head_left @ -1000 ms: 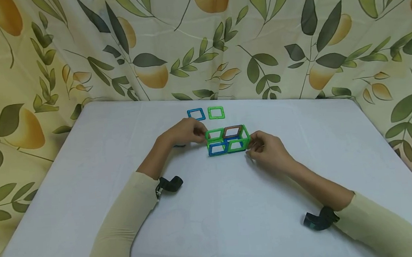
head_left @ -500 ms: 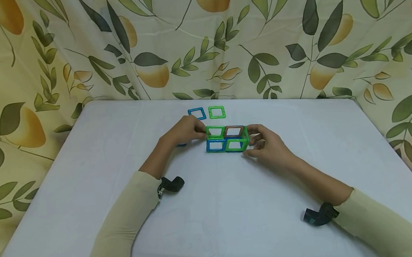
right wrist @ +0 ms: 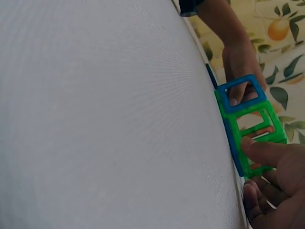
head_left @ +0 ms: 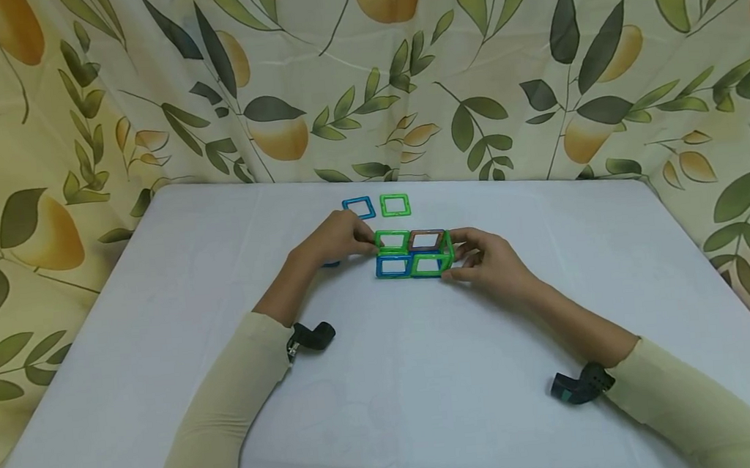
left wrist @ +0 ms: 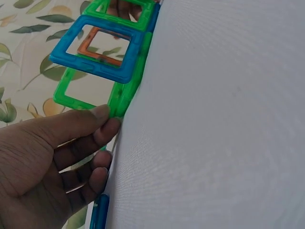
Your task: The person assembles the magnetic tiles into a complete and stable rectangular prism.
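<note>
A box-like build of magnetic tiles [head_left: 410,253], made of green, blue and brown square frames, stands on the white table between both hands. My left hand [head_left: 337,238] pinches its left end; in the left wrist view, thumb and index finger meet at the lower corner of a green tile [left wrist: 116,98]. A blue tile [left wrist: 132,59] stands on the near side there. At the other end, my right hand [head_left: 494,257] grips the build, thumb on the near green tile [right wrist: 242,157] and fingers curled round the end. The far base is partly hidden.
Behind the build, a loose blue tile [head_left: 360,216] and a loose green tile [head_left: 396,215] lie flat. Another blue tile [head_left: 331,264] shows partly beneath the left wrist. A patterned cloth [head_left: 507,69] hangs at the table's back edge.
The build has turned slightly and shifted a little away from me. My right hand's fingers have spread farther round its right end. Over the last half second almost nothing moves.
</note>
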